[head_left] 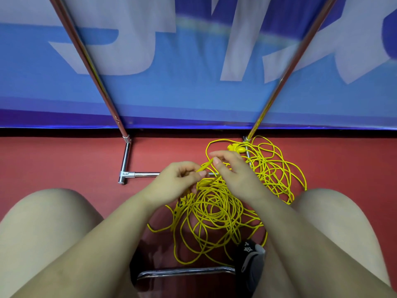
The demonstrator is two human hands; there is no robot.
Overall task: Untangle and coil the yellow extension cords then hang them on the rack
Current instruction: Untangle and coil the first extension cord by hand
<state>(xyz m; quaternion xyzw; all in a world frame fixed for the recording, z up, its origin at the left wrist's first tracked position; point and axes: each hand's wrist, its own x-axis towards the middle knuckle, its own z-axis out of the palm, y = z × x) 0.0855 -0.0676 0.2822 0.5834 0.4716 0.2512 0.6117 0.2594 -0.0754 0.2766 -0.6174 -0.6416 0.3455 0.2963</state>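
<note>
A tangled heap of yellow extension cords lies on the red floor between my knees and spreads right to the rack's foot. A yellow plug sits at the far edge of the heap. My left hand grips a bunch of strands, thumb and fingers curled round them. My right hand pinches a cord loop just above the left hand. The chrome rack stands in front, its two poles rising up and outward.
A blue and white banner hangs behind the rack. My bare knees flank the heap. A black shoe and a chrome chair bar are under me, near the cords.
</note>
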